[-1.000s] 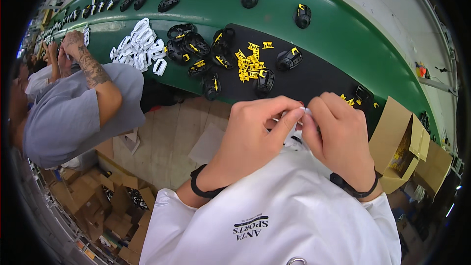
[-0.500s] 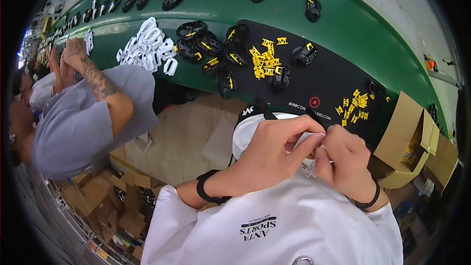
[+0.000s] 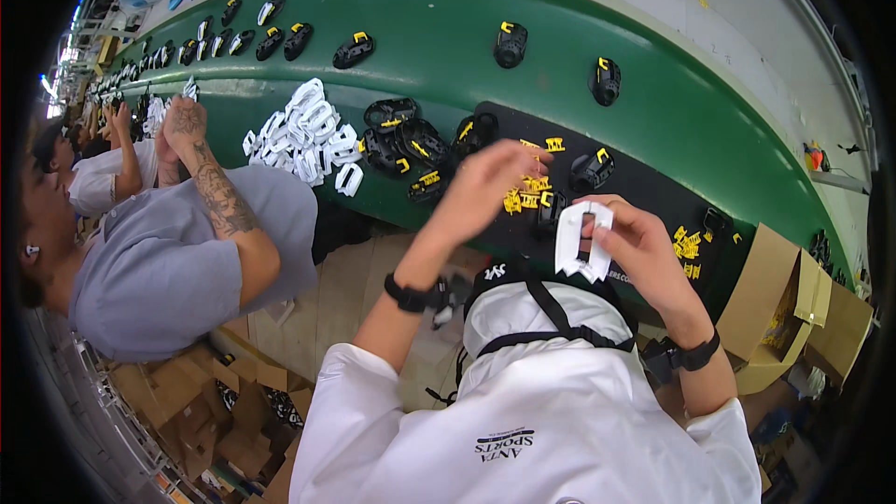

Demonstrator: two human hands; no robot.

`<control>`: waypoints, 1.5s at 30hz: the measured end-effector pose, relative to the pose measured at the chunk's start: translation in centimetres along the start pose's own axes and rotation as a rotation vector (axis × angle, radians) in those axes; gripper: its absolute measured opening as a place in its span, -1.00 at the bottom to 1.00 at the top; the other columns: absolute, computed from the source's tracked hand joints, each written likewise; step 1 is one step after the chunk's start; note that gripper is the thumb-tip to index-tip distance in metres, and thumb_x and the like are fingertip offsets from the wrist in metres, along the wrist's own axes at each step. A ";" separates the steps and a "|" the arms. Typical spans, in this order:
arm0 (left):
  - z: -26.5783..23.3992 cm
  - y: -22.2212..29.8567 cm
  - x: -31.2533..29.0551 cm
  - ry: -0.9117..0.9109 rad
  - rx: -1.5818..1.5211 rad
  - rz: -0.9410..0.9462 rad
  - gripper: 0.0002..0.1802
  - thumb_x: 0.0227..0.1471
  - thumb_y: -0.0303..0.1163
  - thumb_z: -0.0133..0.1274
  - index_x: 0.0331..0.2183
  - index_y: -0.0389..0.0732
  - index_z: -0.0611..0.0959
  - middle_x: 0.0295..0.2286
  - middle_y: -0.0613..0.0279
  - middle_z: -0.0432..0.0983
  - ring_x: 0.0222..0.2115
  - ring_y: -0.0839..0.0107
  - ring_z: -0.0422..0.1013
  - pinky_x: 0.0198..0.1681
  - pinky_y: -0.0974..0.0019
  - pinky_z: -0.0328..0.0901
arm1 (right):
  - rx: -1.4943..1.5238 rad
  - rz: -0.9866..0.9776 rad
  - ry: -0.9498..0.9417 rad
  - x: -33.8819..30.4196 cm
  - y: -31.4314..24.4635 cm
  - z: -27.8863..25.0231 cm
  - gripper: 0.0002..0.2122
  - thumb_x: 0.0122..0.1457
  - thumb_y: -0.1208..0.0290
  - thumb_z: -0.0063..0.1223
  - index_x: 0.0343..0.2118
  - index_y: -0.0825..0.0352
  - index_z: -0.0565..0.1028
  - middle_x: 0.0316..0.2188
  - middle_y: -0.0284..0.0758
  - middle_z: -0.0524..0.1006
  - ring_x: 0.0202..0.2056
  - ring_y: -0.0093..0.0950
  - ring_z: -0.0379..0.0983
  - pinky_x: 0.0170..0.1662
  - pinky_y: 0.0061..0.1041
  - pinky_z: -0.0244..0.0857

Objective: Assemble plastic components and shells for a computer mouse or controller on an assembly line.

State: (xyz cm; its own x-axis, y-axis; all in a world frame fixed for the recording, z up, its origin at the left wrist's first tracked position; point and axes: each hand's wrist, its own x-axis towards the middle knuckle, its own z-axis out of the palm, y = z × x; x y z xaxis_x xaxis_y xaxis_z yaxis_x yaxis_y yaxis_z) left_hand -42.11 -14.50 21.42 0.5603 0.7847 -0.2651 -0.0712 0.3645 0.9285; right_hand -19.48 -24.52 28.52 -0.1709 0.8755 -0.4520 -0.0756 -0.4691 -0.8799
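A white plastic frame [image 3: 568,245] with a long oval opening is gripped between the thumb and fingers of my right hand [image 3: 644,247], held up over the near edge of the black mat. My left hand [image 3: 485,189] reaches over the mat, its fingers stretched toward a heap of small yellow plastic clips [image 3: 525,200] and partly covering it. Around the heap are black plastic housings: one [image 3: 592,170] with a yellow piece on top stands to its right, another [image 3: 551,212] is just in front, and several [image 3: 420,142] lie piled to the left.
Left of the black housings lies a heap of white frames [image 3: 313,126] on the green bench [image 3: 439,33]. More housings stand along its far side. Another yellow clip pile [image 3: 688,243] is on the mat's right, near an open cardboard box [image 3: 761,275]. A co-worker [image 3: 177,261] works at my left.
My hands, together before my chest, have parted. The left has moved out over the yellow clips. My right hand now holds the white frame up in plain sight. The view has shifted slightly.
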 end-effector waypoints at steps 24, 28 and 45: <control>-6.1 -8.1 10.6 0.653 0.300 0.246 -0.70 0.15 -0.66 -0.09 -0.08 -0.21 0.36 -0.30 0.03 0.50 -0.33 0.28 0.52 -0.29 0.29 0.41 | 0.178 0.047 0.310 1.7 -3.6 -3.9 -0.68 0.24 0.61 0.02 0.05 0.47 0.31 -0.27 -0.15 0.56 -0.28 -0.32 0.62 -0.52 -0.53 0.47; -6.3 -11.3 9.5 0.624 0.253 0.087 -0.72 0.27 -0.54 -0.12 0.00 -0.14 0.32 -0.13 0.13 0.41 -0.13 0.32 0.46 -0.21 0.25 0.54 | 0.182 0.076 0.267 1.7 -2.8 -4.0 -0.69 0.23 0.59 0.07 0.02 0.47 0.33 -0.29 -0.15 0.57 -0.34 -0.34 0.63 -0.50 -0.54 0.48; -3.0 -5.3 1.1 0.213 -0.768 0.249 -0.48 0.24 -0.06 0.05 0.12 0.02 0.30 0.19 0.00 0.25 0.09 -0.01 0.35 0.08 -0.18 0.35 | 0.117 -0.040 0.144 2.1 -3.0 -3.1 -0.73 0.26 0.63 -0.04 -0.04 0.30 0.21 -0.21 -0.19 0.55 -0.31 -0.53 0.55 -0.60 -0.69 0.28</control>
State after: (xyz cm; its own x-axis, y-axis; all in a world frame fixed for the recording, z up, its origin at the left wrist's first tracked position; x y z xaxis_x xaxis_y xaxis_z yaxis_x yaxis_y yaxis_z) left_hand -43.58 -14.09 15.45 0.2913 0.9373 -0.1912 -0.7586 0.3481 0.5508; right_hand -16.58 -20.90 29.79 -0.0238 0.8975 -0.4404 -0.1948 -0.4362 -0.8785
